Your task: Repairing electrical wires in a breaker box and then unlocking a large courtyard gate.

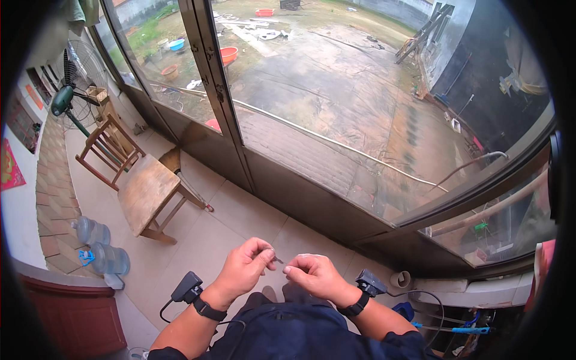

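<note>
In front of my body, my left hand [251, 267] is closed, thumb against forefinger. A small dark thin piece [279, 260] sticks out from its fingertips toward the right; its kind is too small to tell. Close beside it, a short gap away, my right hand [317, 276] has its fingers curled and its thumb pressed to the forefinger. Whatever that pinch may hold is hidden. Both hands hover over my lap, above the tiled floor [207, 264]. Each wrist wears a black strap with a small black device and cable.
A wooden chair [150, 186] stands to the left, with a green fan [62, 101] behind it. Large blue water bottles [111, 259] lie near the left wall. Ahead runs a metal-framed glass door [312, 192] facing a yard. At right is a shelf with a blue-handled tool [471, 330].
</note>
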Tool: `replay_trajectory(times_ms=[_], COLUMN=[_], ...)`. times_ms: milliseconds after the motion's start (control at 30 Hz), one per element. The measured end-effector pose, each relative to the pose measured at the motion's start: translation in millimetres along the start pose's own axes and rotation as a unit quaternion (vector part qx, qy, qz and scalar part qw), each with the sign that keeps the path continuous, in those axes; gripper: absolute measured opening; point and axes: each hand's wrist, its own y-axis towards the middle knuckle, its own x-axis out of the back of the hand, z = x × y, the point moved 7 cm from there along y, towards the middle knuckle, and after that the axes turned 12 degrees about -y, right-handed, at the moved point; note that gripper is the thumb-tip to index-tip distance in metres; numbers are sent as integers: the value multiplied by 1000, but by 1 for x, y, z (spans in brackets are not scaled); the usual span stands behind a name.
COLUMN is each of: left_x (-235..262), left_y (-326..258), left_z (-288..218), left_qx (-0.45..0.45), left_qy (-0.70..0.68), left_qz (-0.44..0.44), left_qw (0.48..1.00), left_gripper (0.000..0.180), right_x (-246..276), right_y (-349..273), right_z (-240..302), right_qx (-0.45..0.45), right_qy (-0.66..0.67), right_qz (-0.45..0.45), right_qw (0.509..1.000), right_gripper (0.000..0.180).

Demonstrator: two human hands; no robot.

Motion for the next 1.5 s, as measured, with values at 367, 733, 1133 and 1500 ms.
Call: replay_trajectory(times_ms=[367, 733, 1133, 1500], left_x=[132, 173, 157, 41], left_y=[210, 323, 304, 275], left_z=[-133, -164, -165, -120], left_qx=[-269, -302, -285, -251], left_qy=[303, 259, 260, 158], left_qz=[-153, -216, -64, 235], left_qw=[901, 892, 920, 926], left_gripper=[14, 11, 9, 10], right_x=[89, 92, 77, 111], right_y=[59, 60, 130, 192], right_z=[-102, -163, -138, -96], right_qx=[-175, -360, -372, -304], right_qy=[-40, 55, 54, 57], right_qz=[-111, -274, -233, -288], right_qw=[977, 890, 897, 906], right_gripper=[19, 21, 25, 32])
